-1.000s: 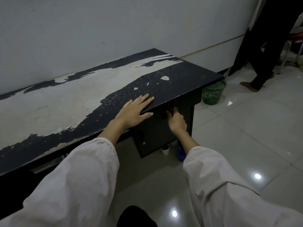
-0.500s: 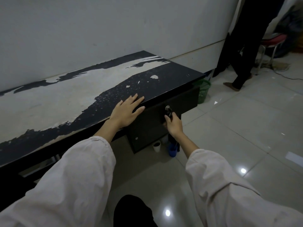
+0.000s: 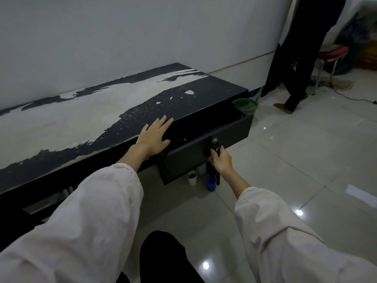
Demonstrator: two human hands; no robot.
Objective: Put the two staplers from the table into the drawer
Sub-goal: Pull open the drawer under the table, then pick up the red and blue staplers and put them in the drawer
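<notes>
Staplers: none visible | black drawer (image 3: 206, 137) partly open | right hand (image 3: 221, 159) grips its key | left hand (image 3: 154, 135) flat, open on worn black table (image 3: 81, 119) | next, likely: find staplers

A plain, sparsely furnished room, perhaps an office or back room: bare white wall (image 3: 122, 37), glossy tiled floor (image 3: 306, 160), a worn black surface (image 3: 61, 119) with peeling finish, green wastebasket (image 3: 245, 106), red-cushioned stool (image 3: 332, 53) far right.
</notes>
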